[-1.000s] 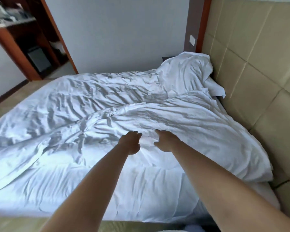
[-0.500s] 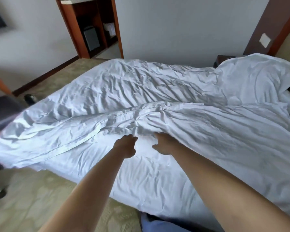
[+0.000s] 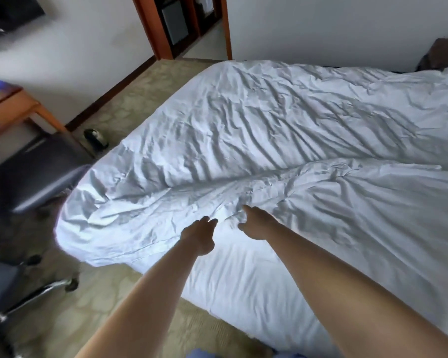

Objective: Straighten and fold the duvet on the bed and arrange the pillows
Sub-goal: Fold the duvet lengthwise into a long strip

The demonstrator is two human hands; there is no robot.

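Early stage: duvet [image 3: 282, 130] lies creased and unfolded across bed [image 3: 243, 285], left hand [image 3: 199, 236] and right hand [image 3: 256, 223] loose-fingered at its bunched ridge, gripping nothing; folding, pillows still pending.

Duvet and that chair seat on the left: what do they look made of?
Duvet: looks like thin woven white fabric, probably cotton, matte with a slight sheen; it holds many sharp creases. Chair seat: dark and smooth with a soft highlight, possibly leather or vinyl, though blur leaves that open.
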